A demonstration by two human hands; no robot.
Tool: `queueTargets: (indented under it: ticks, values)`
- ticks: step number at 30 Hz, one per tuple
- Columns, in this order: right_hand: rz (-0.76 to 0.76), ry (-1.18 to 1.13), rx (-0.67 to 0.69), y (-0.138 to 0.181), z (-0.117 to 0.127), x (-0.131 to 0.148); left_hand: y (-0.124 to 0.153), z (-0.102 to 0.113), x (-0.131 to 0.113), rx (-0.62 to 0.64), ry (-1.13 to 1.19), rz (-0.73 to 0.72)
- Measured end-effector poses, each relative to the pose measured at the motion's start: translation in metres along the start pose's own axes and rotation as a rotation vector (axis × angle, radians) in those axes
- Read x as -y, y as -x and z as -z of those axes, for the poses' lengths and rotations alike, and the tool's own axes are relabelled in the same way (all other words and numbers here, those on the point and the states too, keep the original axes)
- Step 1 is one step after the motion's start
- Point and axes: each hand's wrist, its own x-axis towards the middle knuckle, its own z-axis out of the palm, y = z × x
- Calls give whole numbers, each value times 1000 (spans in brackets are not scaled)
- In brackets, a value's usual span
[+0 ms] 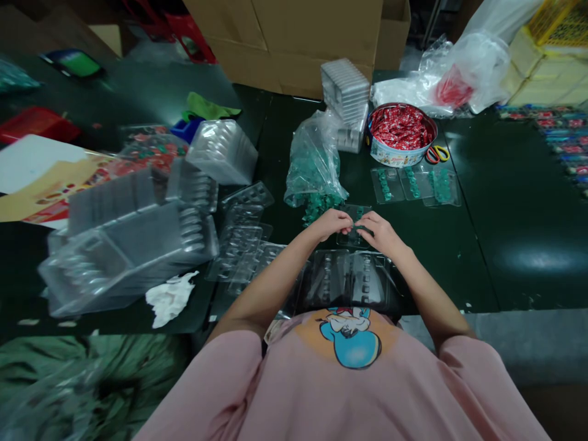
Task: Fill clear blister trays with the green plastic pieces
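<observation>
My left hand (pixel 334 224) and my right hand (pixel 377 233) meet above a small clear plastic blister tray (pixel 353 241) that holds some green pieces. Both sets of fingers are pinched close together, and whatever lies between the fingertips is too small to make out. Beyond my left hand, a clear plastic bag (pixel 313 156) lies with its mouth toward me, spilling a pile of small translucent green pieces (pixel 319 207). More clear blister trays (pixel 327 275) lie nearer my body. To the right, several filled trays (pixel 412 184) with green pieces form a row.
A round tin (pixel 399 153) full of small red packets stands beyond the filled trays, with scissors (pixel 437 154) beside it. Stacked clear packaging (pixel 345 92) stands behind the bag. Large clear plastic stacks (pixel 128 245) and crumpled white tissue (pixel 169 299) occupy the left. A cardboard box (pixel 294 43) stands behind.
</observation>
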Motion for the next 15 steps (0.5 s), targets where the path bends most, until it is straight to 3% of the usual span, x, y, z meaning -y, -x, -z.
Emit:
queueTargets:
  ticks: [2, 7, 11, 15]
  values:
    - [-75, -63, -26, 1, -2, -3, 1, -1, 0, -16, 27, -47]
    - [-286, -315, -75, 4, -6, -11, 9, -5, -4, -100, -22, -360]
    - [-357, -410, -103, 6, -6, -13, 14, -10, -3, -71, -124, -288]
    - [-385, -391, -143, 7, -7, -13, 14, -13, 1, -26, -27, -171]
